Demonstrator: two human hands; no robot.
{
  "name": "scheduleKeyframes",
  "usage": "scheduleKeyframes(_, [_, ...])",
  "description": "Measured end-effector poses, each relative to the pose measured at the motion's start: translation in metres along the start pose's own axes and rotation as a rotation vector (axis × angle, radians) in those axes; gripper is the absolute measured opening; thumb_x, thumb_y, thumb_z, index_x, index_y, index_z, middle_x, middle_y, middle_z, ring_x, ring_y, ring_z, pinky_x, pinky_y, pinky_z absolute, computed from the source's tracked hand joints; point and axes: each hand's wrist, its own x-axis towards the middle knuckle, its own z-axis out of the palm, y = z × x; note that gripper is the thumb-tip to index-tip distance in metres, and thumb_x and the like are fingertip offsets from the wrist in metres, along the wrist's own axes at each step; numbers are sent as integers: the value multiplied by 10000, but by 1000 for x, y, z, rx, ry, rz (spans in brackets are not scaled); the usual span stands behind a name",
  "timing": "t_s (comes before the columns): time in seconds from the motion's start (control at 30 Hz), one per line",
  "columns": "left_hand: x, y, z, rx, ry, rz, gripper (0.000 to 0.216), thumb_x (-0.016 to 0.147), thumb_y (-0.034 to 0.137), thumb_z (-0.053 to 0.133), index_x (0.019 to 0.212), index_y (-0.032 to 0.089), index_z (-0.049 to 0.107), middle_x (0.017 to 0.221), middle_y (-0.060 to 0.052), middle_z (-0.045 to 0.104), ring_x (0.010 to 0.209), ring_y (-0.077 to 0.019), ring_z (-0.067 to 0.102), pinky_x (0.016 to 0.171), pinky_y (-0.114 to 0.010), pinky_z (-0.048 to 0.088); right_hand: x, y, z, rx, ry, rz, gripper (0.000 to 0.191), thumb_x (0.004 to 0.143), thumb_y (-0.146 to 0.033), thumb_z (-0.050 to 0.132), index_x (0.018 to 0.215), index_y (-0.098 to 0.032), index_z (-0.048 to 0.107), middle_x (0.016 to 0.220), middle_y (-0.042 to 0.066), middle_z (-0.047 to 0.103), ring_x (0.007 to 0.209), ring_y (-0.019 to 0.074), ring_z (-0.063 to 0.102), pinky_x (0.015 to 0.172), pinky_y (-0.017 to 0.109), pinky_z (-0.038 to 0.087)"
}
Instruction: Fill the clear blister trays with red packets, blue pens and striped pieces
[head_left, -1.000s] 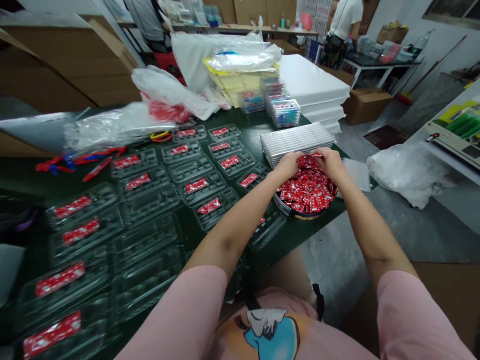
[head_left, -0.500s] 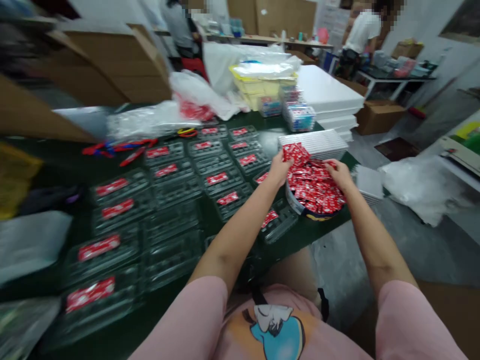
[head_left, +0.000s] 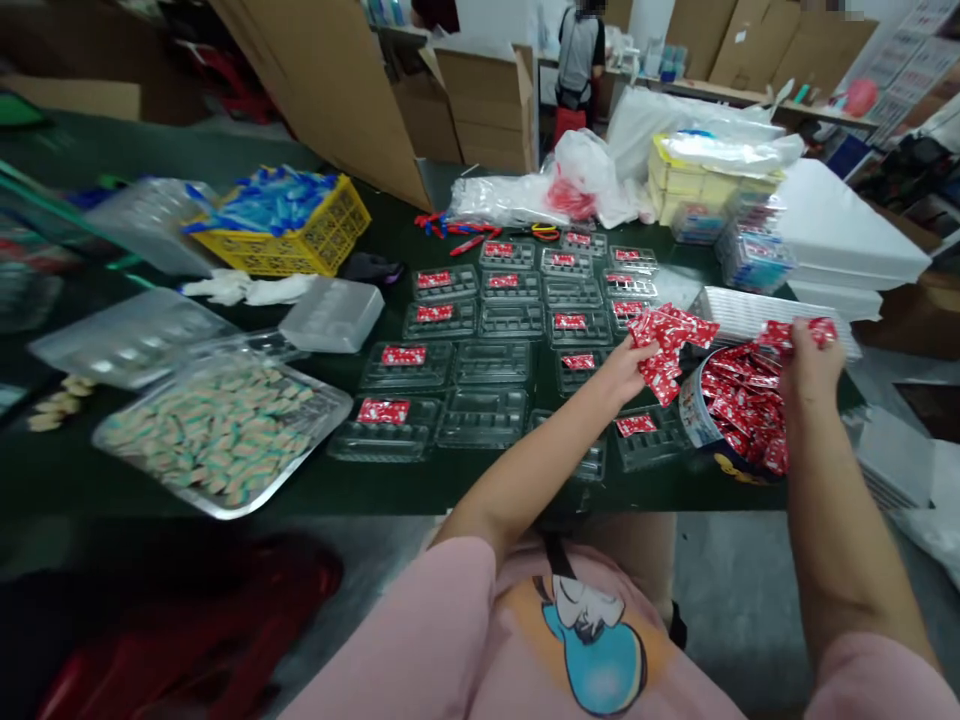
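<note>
Seeing clear trays (head_left: 493, 362) mid-frame, long axes roughly sideways, mostly left of left hand (head_left: 627, 372), closer to it than to right hand (head_left: 817, 365). Right of centre, got red packets (head_left: 667, 342) clamped in left hand. Farther right, got second red bunch (head_left: 775, 336) pinched in right hand by round tub (head_left: 697, 408).

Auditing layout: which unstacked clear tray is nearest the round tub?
The front-row tray just left of the tub, bearing a red packet; the other unstacked ones lie farther left or farther back.
</note>
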Motion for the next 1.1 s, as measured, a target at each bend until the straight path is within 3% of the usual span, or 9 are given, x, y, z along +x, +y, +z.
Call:
scheduleKeyframes(0.07, [-17, 10, -13, -7, 7, 3, 409, 642, 8, 718, 997, 176, 605, 735, 23, 661, 670, -117, 636, 843, -303, 477, -25, -1, 50, 61, 30, 45, 283, 615, -355, 753, 639, -240, 495, 596, -88, 513, 535, 88, 516, 634, 280, 506])
scheduleKeyframes(0.17, [-43, 24, -34, 32, 17, 10, 386, 637, 58, 756, 980, 170, 620, 775, -5, 682, 764, -158, 667, 890, -334, 475, -77, 3, 117, 76, -159, 170, 299, 608, -373, 764, 633, -214, 511, 565, -69, 531, 510, 105, 510, 578, 289, 475])
scheduleKeyframes(0.27, [-66, 39, -58, 61, 84, 49, 352, 631, 101, 776, 946, 166, 633, 843, -24, 700, 819, -176, 670, 912, -352, 475, -130, 9, 165, 154, -370, 257, 321, 609, -400, 785, 665, -216, 528, 618, -46, 585, 576, 130, 552, 623, 302, 494])
scheduleKeyframes(0.47, [-104, 69, -114, 47, 265, 140, 388, 629, 101, 765, 988, 196, 651, 931, -18, 716, 863, -176, 678, 915, -336, 485, -194, 15, 213, 324, -558, 563, 320, 736, -531, 681, 832, -237, 597, 817, 10, 684, 778, 188, 631, 766, 343, 526])
scheduleKeyframes(0.67, [-128, 102, -155, 34, 424, 209, 353, 625, 82, 758, 945, 200, 668, 894, 0, 718, 782, -135, 677, 838, -265, 518, -225, 29, 240, 380, -723, 731, 228, 644, -315, 696, 827, -224, 595, 835, 4, 684, 799, 183, 628, 768, 333, 525])
scheduleKeyframes(0.8, [-137, 122, -168, 47, 462, 243, 335, 651, 103, 760, 953, 221, 672, 930, -10, 719, 819, -144, 685, 858, -270, 525, -198, 53, 255, 214, -777, 646, 355, 627, -298, 684, 950, -234, 551, 789, -29, 646, 697, 147, 595, 660, 288, 506])
scheduleKeyframes(0.9, [-142, 135, -175, 42, 482, 247, 394, 652, 110, 763, 1013, 236, 668, 939, -13, 720, 821, -156, 691, 844, -277, 537, -131, 71, 272, -26, -677, 374, 337, 658, -311, 646, 959, -238, 513, 699, -68, 571, 600, 122, 516, 599, 257, 457])
scheduleKeyframes(1.03, [-148, 145, -184, -4, 514, 236, 452, 641, 94, 764, 1054, 245, 659, 925, 0, 724, 804, -140, 697, 807, -249, 553, -29, 90, 306, -472, -622, -98, 148, 725, -216, 549, 865, -205, 595, 742, -11, 594, 712, 160, 535, 769, 328, 467])
scheduleKeyframes(1.1, [-150, 148, -187, -40, 543, 229, 415, 641, 76, 756, 1012, 238, 667, 906, 7, 727, 792, -129, 698, 785, -229, 561, 4, 98, 327, -583, -637, -201, 196, 730, -168, 527, 887, -204, 638, 769, 8, 621, 737, 177, 547, 820, 353, 459])
